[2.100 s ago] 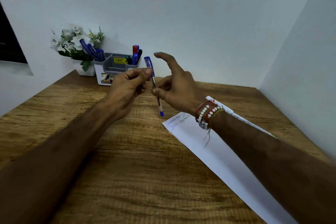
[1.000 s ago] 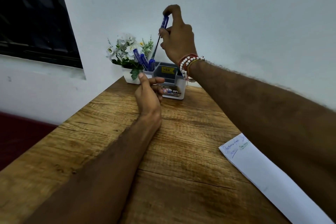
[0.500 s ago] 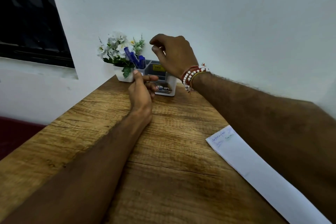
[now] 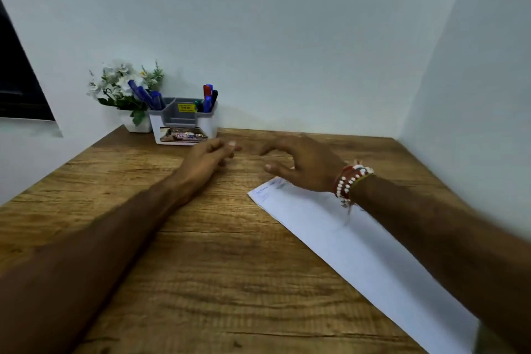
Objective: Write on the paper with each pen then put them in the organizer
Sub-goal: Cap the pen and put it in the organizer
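Brown wood-grain table (image 4: 230, 282): fills the lower view.
Long white paper sheet (image 4: 359, 238): four o'clock, handwriting at its far corner.
Right hand (image 4: 304, 167): over that corner, fingers slack, empty.
Left hand (image 4: 207, 161): centre, loosely curled, empty.
Grey-and-white plastic organizer (image 4: 184, 123): eleven o'clock, by the wall.
Blue pens (image 4: 146, 96): its left compartment.
Red, blue and black pens (image 4: 208, 95): right compartment.

Wooden counter (image 4: 230, 282): brown, grained, lies beneath the left hand (image 4: 207, 159) and right hand (image 4: 301, 167). White pot of pale flowers (image 4: 123, 86): far corner, beyond and left of the left hand. Dark window (image 4: 17, 80): farther left. Pale walls (image 4: 287, 37): behind.
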